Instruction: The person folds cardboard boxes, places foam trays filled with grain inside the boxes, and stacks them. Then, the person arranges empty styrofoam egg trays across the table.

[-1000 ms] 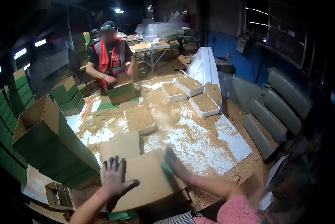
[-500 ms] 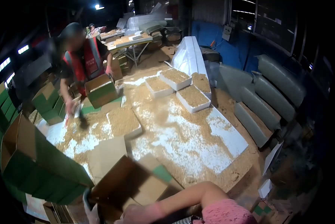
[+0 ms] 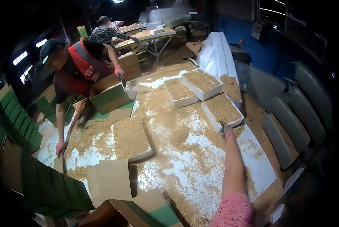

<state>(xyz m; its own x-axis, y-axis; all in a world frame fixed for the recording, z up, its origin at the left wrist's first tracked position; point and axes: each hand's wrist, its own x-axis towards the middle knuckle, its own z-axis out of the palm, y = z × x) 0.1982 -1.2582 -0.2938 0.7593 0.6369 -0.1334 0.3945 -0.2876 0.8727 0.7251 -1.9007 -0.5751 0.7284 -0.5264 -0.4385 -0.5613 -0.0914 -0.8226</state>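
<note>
My right hand (image 3: 227, 131), in a greyish glove, reaches across the table to a white tray (image 3: 214, 122) heaped with tan, sawdust-like loose material. Its fingers are closed at the tray's near rim; their far side is hidden. Two similar trays, one at the back (image 3: 211, 94) and one to the left (image 3: 184, 101), touch or almost touch this tray. My left hand does not show. At the bottom edge stands an open cardboard box (image 3: 116, 213) with green on its flaps, close to my body.
A co-worker in a red vest (image 3: 87, 62) leans over the left side, one hand on a green-and-brown box (image 3: 109, 99). Another filled tray (image 3: 139, 156) lies mid-table. Stacked boxes (image 3: 44, 181) rise at left; grey sacks (image 3: 281, 140) lie right. Loose material covers much of the white tabletop (image 3: 258, 160).
My right hand has left the open box at the bottom and stretched forward to the tray. My left hand has gone out of view. The co-worker has bent lower, one hand reaching nearer.
</note>
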